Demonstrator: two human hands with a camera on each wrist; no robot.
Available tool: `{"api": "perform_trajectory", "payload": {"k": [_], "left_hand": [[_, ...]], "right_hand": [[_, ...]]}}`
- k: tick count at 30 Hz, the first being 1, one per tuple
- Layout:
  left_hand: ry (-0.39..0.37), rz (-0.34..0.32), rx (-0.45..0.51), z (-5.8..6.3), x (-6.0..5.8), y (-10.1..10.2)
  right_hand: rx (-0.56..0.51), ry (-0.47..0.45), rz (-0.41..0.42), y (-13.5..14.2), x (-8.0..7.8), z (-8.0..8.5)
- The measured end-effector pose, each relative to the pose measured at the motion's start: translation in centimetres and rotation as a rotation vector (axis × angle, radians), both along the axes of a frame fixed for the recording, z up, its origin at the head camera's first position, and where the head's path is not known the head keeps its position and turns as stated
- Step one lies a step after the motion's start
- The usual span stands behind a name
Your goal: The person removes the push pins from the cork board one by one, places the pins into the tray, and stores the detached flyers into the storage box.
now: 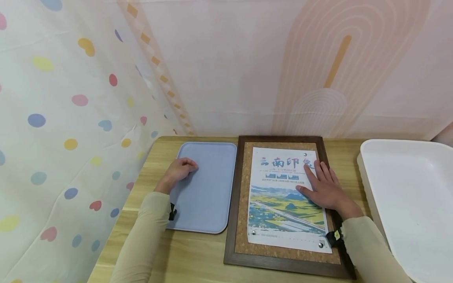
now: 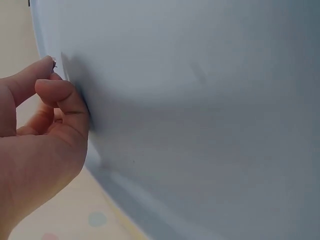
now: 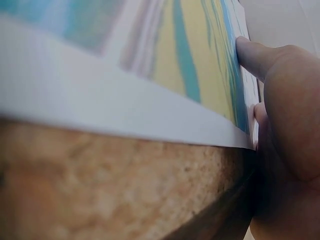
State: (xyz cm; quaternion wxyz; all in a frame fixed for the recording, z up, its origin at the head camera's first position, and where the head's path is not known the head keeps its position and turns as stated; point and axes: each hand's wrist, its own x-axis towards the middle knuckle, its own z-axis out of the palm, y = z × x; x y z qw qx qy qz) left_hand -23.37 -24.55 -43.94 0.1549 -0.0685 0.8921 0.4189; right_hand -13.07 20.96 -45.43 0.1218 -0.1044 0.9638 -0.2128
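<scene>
My left hand (image 1: pixel 181 171) is over a blue tray (image 1: pixel 209 196), its fingers curled. In the left wrist view, a thumbtack (image 2: pixel 54 64), tiny, dark and partly hidden, is pinched at the fingertips. A printed poster (image 1: pixel 276 220) with a landscape and large blue characters lies on a cork board (image 1: pixel 242 220) with a dark wooden frame. Silver tacks show at its top right corner (image 1: pixel 305 155), bottom left (image 1: pixel 254 232) and bottom right (image 1: pixel 321 245). My right hand (image 1: pixel 327 191) rests on the poster's right edge with its fingers spread.
A deep white tray (image 1: pixel 417 204) stands to the right of the board. The blue tray lies close along the board's left side. All of these are on a wooden table (image 1: pixel 191 255), with a patterned cloth (image 1: pixel 226 70) hanging behind and to the left.
</scene>
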Motion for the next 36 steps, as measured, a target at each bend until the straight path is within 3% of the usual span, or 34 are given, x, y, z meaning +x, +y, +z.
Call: {"api": "perform_trajectory", "payload": {"k": [36], "left_hand": [[0.002, -0.031, -0.044, -0.15, -0.14, 0.27]], "right_hand": [[-0.010, 0.033, -0.010, -0.06, 0.12, -0.18]]}}
